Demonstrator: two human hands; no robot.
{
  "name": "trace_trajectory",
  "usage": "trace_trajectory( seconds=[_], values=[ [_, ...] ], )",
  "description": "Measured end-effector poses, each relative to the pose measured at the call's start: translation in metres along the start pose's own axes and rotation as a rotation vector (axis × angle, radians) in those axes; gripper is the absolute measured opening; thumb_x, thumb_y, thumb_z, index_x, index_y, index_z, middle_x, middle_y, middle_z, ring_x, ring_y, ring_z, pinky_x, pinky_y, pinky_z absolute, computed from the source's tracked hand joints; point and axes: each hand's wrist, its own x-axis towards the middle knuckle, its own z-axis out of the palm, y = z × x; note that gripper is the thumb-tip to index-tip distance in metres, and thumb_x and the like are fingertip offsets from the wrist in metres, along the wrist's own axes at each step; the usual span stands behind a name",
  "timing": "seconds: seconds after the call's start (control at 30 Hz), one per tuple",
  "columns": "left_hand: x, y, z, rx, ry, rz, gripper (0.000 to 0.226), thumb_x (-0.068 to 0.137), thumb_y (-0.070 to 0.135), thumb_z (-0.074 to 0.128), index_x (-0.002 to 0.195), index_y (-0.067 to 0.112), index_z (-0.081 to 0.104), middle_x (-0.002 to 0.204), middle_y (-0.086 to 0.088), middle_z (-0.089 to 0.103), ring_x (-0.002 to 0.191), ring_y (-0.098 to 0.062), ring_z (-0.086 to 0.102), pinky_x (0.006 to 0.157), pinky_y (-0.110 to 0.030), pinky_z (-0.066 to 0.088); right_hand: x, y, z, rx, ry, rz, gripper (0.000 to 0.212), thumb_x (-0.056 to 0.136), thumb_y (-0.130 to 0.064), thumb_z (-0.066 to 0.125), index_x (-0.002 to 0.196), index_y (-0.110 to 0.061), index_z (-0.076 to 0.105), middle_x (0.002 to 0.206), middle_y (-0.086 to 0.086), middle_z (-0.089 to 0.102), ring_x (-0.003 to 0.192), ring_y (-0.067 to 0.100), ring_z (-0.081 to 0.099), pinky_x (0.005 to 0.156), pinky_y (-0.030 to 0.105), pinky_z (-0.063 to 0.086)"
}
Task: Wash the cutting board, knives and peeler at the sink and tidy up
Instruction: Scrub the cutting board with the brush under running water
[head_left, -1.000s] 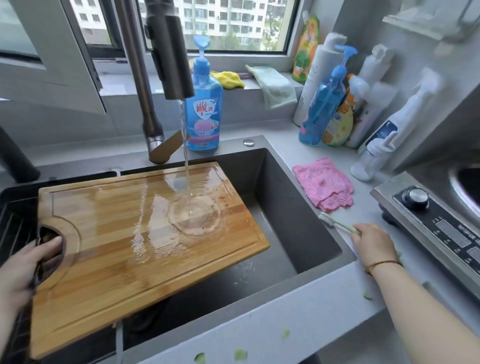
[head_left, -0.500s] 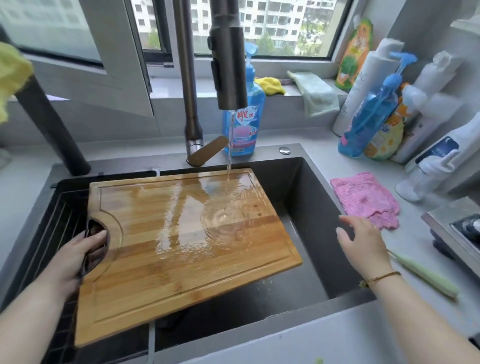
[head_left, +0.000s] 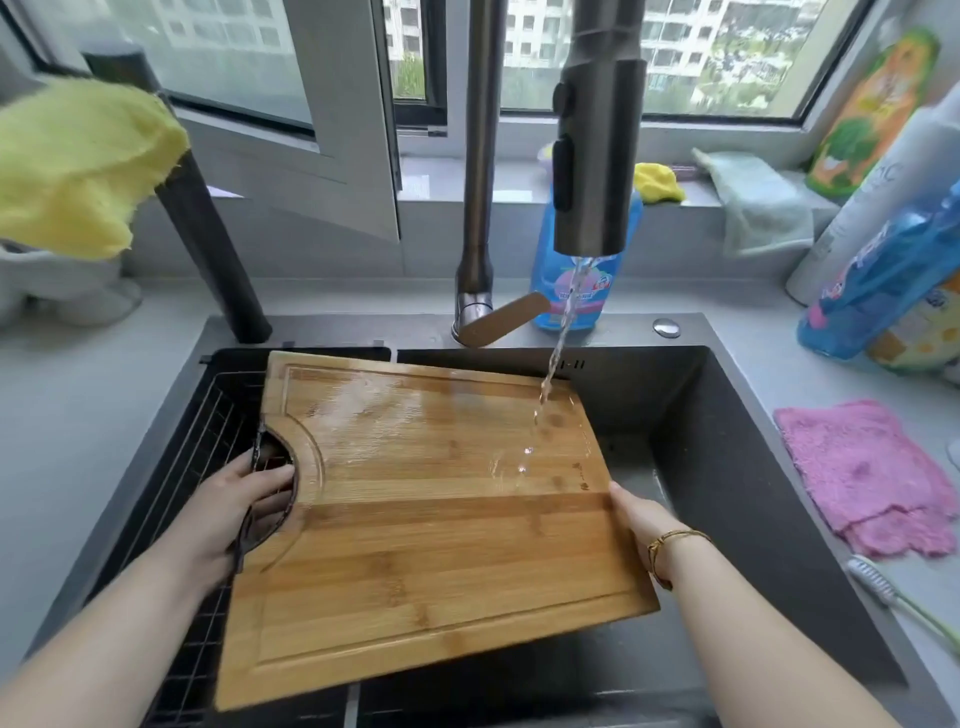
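A wet wooden cutting board (head_left: 426, 519) lies tilted over the dark sink (head_left: 727, 441). Water from the tall faucet (head_left: 597, 156) falls in a thin stream onto the board's far right part. My left hand (head_left: 234, 514) grips the board through the curved handle cut-out on its left edge. My right hand (head_left: 641, 519) holds the board's right edge, fingers tucked under it. No knives or peeler are visible.
A wire rack (head_left: 208, 467) fills the sink's left part. A pink cloth (head_left: 872, 473) and a green toothbrush (head_left: 904, 603) lie on the right counter. Blue soap bottle (head_left: 582, 280) stands behind the faucet; more bottles (head_left: 883, 280) at right. A yellow cloth (head_left: 78, 161) hangs at upper left.
My right hand left the toothbrush on the counter, moved left over the sink and took the board's right edge. The water stream now lands further right on the board.
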Motion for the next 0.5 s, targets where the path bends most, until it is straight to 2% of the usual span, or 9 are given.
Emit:
trace_trajectory(
  seconds=[0.13, 0.23, 0.37, 0.43, 0.5],
  values=[
    [-0.004, -0.005, 0.013, -0.011, 0.015, 0.002, 0.019, 0.093, 0.002, 0.043, 0.087, 0.013, 0.057, 0.053, 0.002, 0.067, 0.044, -0.006, 0.063, 0.039, -0.014, 0.048, -0.003, -0.004, -0.017, -0.094, 0.045, -0.06, 0.054, 0.093, -0.048, 0.04, 0.131, -0.01, 0.046, 0.129, 0.009, 0.052, 0.116, 0.028, 0.05, 0.105, 0.04, 0.035],
    [-0.008, 0.0, 0.032, -0.035, -0.001, -0.007, 0.017, 0.094, 0.007, 0.042, 0.085, 0.012, 0.056, 0.05, 0.001, 0.067, 0.041, -0.006, 0.062, 0.037, -0.013, 0.046, -0.016, -0.01, -0.042, -0.174, 0.095, -0.143, 0.042, 0.095, -0.041, 0.041, 0.122, -0.012, 0.055, 0.107, 0.004, 0.058, 0.096, 0.022, 0.055, 0.088, 0.029, 0.039],
    [-0.006, 0.005, 0.049, -0.052, 0.009, -0.024, 0.015, 0.093, 0.01, 0.046, 0.085, 0.01, 0.058, 0.052, 0.002, 0.068, 0.043, -0.006, 0.063, 0.037, -0.014, 0.047, -0.04, -0.01, -0.071, -0.227, 0.154, -0.189, 0.038, 0.094, -0.04, 0.044, 0.109, -0.011, 0.063, 0.085, 0.0, 0.062, 0.076, 0.016, 0.059, 0.067, 0.026, 0.043],
    [-0.007, 0.007, 0.055, -0.065, -0.013, -0.044, 0.014, 0.092, 0.012, 0.048, 0.084, 0.009, 0.058, 0.053, 0.001, 0.068, 0.043, -0.007, 0.064, 0.038, -0.015, 0.048, -0.051, -0.007, -0.081, -0.259, 0.189, -0.209, 0.038, 0.094, -0.038, 0.044, 0.108, -0.009, 0.063, 0.084, 0.0, 0.062, 0.074, 0.015, 0.057, 0.063, 0.024, 0.041],
    [-0.011, 0.009, 0.061, -0.061, -0.042, -0.077, 0.015, 0.092, 0.015, 0.05, 0.085, 0.007, 0.06, 0.056, -0.001, 0.069, 0.045, -0.01, 0.065, 0.04, -0.018, 0.05, -0.062, -0.005, -0.089, -0.289, 0.237, -0.215, 0.038, 0.094, -0.036, 0.045, 0.11, -0.006, 0.063, 0.095, 0.006, 0.063, 0.079, 0.019, 0.054, 0.072, 0.026, 0.04]
  ],
)
